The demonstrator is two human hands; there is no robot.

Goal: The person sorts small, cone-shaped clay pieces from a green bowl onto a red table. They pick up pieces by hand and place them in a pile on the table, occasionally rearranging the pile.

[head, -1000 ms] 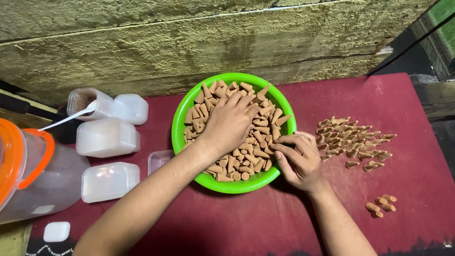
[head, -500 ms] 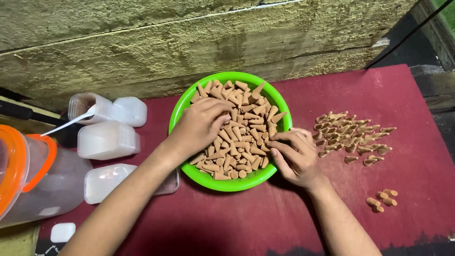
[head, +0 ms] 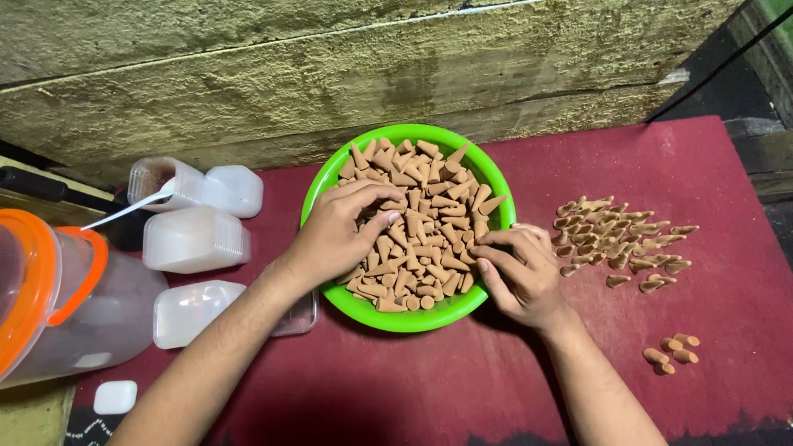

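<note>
A red counter [head: 496, 388] is carrying a green bowl [head: 330, 177] that is holding tan cones [head: 421, 239]. The left hand [head: 334, 235] has been sliding from mid-bowl to the left rim, its grip curling together into the cones. The right hand [head: 516, 272] is still resting at the right rim, its grip pinching cones there. A loose cone pile [head: 624, 239] is lying beside.

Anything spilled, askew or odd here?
Nothing looks spilled. Both hands, left hand and right hand, are in the green bowl of brown cones; a grouped pile and three strays lie on the red mat.
</note>
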